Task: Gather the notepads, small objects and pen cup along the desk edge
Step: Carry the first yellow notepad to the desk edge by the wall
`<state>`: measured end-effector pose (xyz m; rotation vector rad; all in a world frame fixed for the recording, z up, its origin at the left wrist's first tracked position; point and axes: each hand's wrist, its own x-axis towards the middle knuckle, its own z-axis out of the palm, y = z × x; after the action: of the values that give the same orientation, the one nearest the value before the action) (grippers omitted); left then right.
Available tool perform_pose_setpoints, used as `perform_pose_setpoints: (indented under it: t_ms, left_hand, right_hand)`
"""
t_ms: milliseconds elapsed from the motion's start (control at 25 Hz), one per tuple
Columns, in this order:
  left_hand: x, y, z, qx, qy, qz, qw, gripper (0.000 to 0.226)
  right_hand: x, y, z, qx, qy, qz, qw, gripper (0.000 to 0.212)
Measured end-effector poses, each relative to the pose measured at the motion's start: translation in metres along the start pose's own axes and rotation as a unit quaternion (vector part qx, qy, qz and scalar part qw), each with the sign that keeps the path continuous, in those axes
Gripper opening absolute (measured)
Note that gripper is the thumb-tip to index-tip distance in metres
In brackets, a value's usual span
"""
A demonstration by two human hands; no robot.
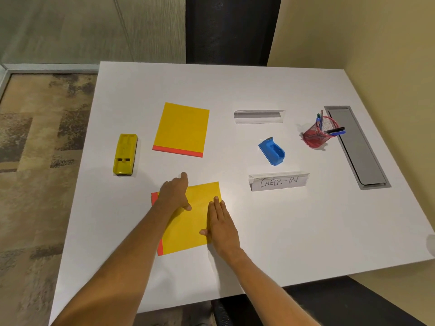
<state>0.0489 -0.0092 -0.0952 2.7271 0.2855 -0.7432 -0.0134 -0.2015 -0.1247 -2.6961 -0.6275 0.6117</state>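
Two yellow notepads with red binding lie on the white desk (259,243). The near notepad (188,231) sits under both hands: my left hand (175,192) covers its upper left corner with fingers curled over the far edge, and my right hand (221,224) lies flat on its right edge, fingers straight. The far notepad (181,129) lies untouched. A yellow eraser-like block (125,154) rests at the left. A blue plastic object (271,151) sits right of centre. The red mesh pen cup (317,134) with pens leans at the far right.
A clear sign holder reading CHECK-IN (279,182) stands near the blue object; a second, blank holder (259,116) stands behind it. A grey cable hatch (357,149) is set into the desk at right. Carpet lies beyond the left edge, a wall at right.
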Motion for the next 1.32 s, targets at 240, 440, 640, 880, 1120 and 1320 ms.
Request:
perform_pose_setpoints:
  t_ms: [240,440,640,880,1120,1320]
  left_hand:
    - [-0.015,-0.009,-0.019,-0.198,-0.014,0.019,0.98,0.046]
    - [-0.039,-0.005,-0.041,-0.352,0.024,0.017,0.936,0.028]
    - [-0.066,0.028,-0.072,-0.511,0.043,0.004,0.858,0.032]
    - [-0.092,0.11,-0.105,-0.597,0.089,-0.023,0.797,0.035]
    - [-0.094,0.245,-0.115,-0.667,0.146,-0.047,0.729,0.015]
    - [-0.069,0.375,-0.096,-0.664,0.145,-0.057,0.731,0.015]
  right_hand:
    - [-0.012,0.024,-0.039,0.026,0.003,-0.012,1.0,0.118]
    - [-0.022,0.039,-0.1,0.083,0.073,0.055,0.992,0.098]
    - [-0.037,0.048,-0.167,0.339,0.131,0.14,0.921,0.078]
    - [-0.049,0.081,-0.229,0.478,0.158,0.159,0.849,0.065]
    - [-0.061,0.163,-0.312,0.485,0.225,0.123,0.836,0.041]
    - [-0.081,0.278,-0.375,0.454,0.27,0.136,0.839,0.024]
